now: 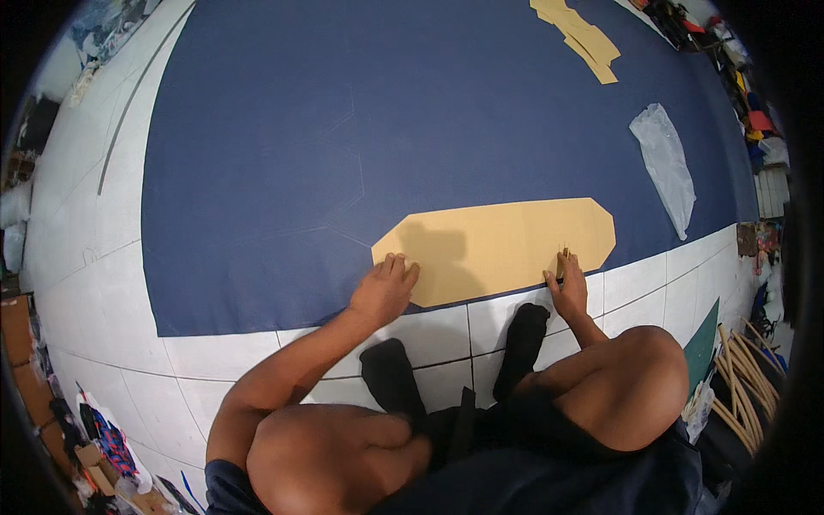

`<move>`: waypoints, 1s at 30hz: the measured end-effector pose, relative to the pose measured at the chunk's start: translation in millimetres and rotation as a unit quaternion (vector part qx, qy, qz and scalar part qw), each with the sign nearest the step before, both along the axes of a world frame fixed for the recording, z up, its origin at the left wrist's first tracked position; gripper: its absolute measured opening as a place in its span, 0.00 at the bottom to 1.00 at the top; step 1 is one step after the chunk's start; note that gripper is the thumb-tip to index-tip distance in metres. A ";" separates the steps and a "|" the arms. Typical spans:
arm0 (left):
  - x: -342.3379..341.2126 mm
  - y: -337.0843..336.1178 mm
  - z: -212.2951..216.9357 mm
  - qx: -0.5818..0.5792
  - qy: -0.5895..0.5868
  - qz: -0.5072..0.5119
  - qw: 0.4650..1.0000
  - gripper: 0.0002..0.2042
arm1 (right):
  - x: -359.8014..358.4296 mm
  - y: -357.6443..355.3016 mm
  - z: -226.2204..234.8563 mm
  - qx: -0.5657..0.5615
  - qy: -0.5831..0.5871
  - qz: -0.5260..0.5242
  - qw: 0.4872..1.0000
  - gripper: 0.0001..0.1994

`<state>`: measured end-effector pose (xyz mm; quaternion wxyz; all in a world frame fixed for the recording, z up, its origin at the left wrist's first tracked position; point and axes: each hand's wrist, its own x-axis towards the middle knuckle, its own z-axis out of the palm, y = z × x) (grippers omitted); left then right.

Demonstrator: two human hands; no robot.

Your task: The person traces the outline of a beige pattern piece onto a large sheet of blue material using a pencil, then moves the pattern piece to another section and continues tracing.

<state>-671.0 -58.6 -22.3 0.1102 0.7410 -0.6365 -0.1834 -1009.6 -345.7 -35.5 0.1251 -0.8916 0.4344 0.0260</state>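
Observation:
A long yellow card pattern piece (502,249) with cut-off corners lies on a large sheet of dark blue material (257,172), along its near edge. My left hand (384,287) rests on the card's left end, fingertips pressing down on it and nothing seen in its grasp. Near the card's right end, my right hand (569,287) has its fingers closed around a small, slim thing that I cannot make out. Pale lines (361,172) are drawn on the blue material to the left of and beyond the card. Shadow falls across the card's left half.
More yellow card pieces (588,43) lie at the far right of the sheet, with a clear plastic bag (665,167) nearer. My feet in black socks (392,373) stand on white floor tiles. Long tan rods (742,386) lie at right; boxes (34,378) and clutter line the left.

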 end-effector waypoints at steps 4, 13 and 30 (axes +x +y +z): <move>-5.7 6.5 -9.4 0.016 -0.034 0.002 0.999 0.32 | 1.3 -1.0 -4.0 0.005 -0.020 0.007 1.000 0.30; -7.9 -0.7 2.1 0.065 0.013 0.009 0.998 0.33 | -1.8 -1.6 -4.8 -0.021 -0.025 0.021 0.999 0.30; 18.3 -24.6 29.3 0.195 0.063 -0.072 0.976 0.40 | -4.5 -5.3 -4.0 -0.002 -0.041 0.007 0.999 0.32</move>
